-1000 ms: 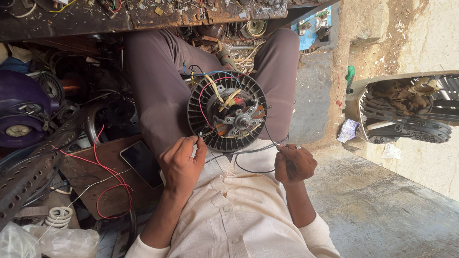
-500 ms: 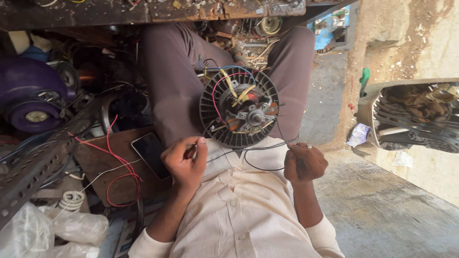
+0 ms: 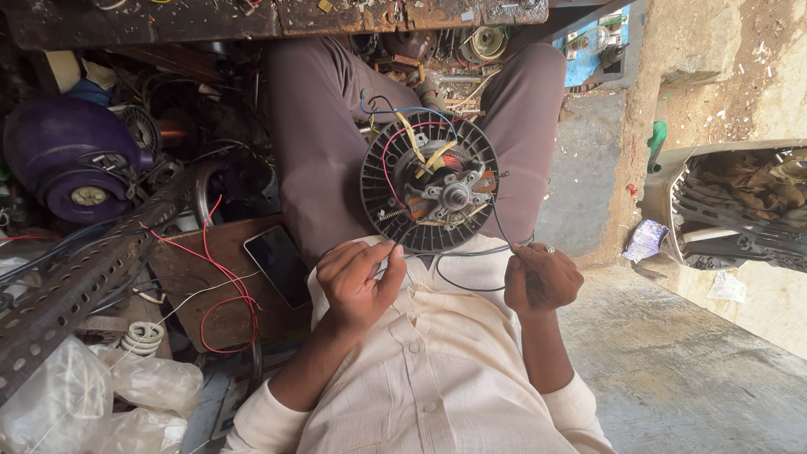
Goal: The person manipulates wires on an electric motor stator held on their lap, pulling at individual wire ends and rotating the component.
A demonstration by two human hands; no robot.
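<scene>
A round black fan motor (image 3: 429,185) with copper windings and red, yellow and blue leads rests on my lap between my thighs. Thin black wires (image 3: 471,286) run from it toward both hands. My left hand (image 3: 357,282) hovers just below the motor's rim, its fingers pinched on one wire end. To the right, my right hand (image 3: 542,277) is closed on the other black wire, with a ring on one finger. Both hands sit over my cream shirt.
A dark phone (image 3: 279,265) lies on a brown board with red wires (image 3: 220,277) to my left. A purple blower housing (image 3: 71,160), a perforated metal bar (image 3: 80,282) and plastic bags (image 3: 76,395) crowd the left. A workbench edge (image 3: 252,17) runs above; a concrete floor lies to the right.
The view has drifted a little, so the motor sits slightly further right in frame. Both hands stay on the wires below the motor, with only small finger movement.
</scene>
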